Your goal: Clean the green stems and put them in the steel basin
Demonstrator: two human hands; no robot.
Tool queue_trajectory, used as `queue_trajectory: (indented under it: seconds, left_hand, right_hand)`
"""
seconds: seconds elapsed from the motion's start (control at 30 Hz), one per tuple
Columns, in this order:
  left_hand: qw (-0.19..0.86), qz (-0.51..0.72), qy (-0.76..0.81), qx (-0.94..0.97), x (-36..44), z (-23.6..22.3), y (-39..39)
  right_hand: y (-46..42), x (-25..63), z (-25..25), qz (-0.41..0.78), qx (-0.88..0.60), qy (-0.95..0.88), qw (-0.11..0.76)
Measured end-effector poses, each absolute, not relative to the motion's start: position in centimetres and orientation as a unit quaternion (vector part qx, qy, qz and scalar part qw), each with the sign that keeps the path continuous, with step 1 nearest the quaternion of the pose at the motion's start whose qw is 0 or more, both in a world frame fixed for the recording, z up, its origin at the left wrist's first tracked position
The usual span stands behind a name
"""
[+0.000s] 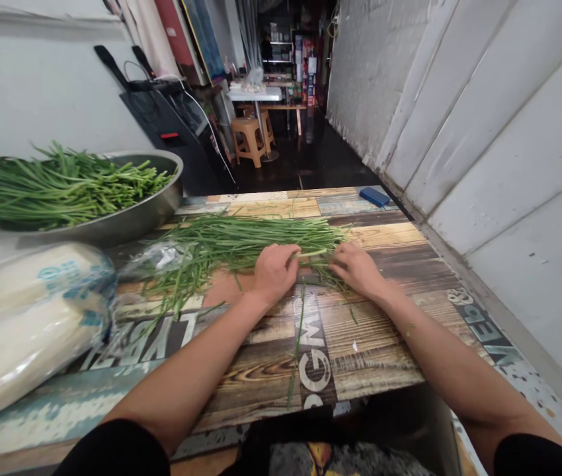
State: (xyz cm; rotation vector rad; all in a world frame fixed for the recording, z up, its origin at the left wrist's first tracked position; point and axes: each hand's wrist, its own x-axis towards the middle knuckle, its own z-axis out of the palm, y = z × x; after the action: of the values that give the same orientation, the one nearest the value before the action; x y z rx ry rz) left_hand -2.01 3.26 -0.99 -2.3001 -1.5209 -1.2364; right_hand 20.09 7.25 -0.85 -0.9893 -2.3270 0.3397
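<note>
A loose bundle of green garlic chives (261, 235) lies across the wood-patterned table, its pale cut ends toward the right. My left hand (277, 270) is closed at the near side of the bundle, pinching a chive stalk (313, 253) that points right. Close to the stalk's tip is my right hand (355, 266), its fingers curled together over small scraps; what they hold, if anything, is hidden. Loose chive bits lie under and around both hands, and one long thin blade (299, 337) stretches toward me on the tabletop (375, 337).
At the left, a metal basin (162, 198) is heaped with more chives (73, 188). Nearer stand clear plastic bags of something pale (28, 330). A small blue box (374, 196) lies at the far right corner. Beyond are stools (248, 139), and a white wall (523, 132) runs along the right.
</note>
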Motion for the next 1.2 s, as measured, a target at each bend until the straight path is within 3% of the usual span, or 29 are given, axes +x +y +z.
queue_trajectory:
  seconds: [0.13, 0.27, 0.63, 0.8, 0.9, 1.07, 1.2]
  left_hand:
    - [0.052, -0.416, -0.497, -0.760, -2.1, -0.6, 3.1]
    - [0.037, -0.431, -0.446, -0.784, -2.0, -0.3, 3.0]
    - [0.033, -0.419, -0.384, -0.822, -1.4, 0.1, 2.6]
    - [0.061, -0.406, -0.369, -0.834, -1.0, 0.3, 2.3]
    - [0.083, -0.388, -0.348, -0.849, -0.8, 0.4, 2.2]
    - [0.089, -0.357, -0.331, -0.869, -0.8, 0.4, 2.3]
    - [0.084, -0.357, -0.348, -0.863, -0.8, 0.4, 2.5]
  right_hand:
    - [6.8, 20.0, 0.6, 0.325, -0.406, -0.762, 0.386]
    - [6.2, 19.9, 1.7, 0.428, -0.426, -0.699, 0.383]
    - [6.2, 19.8, 1.5, 0.447, -0.401, -0.710, 0.368]
    - [6.1, 19.6, 1.1, 0.276, -0.360, -0.805, 0.383]
    - [5.8, 19.2, 0.9, 0.215, -0.303, -0.864, 0.340]
    - [5.8, 19.5, 1.0, 0.264, -0.296, -0.887, 0.237]
    - [6.6, 20.4, 1.8, 0.320, -0.316, -0.867, 0.215]
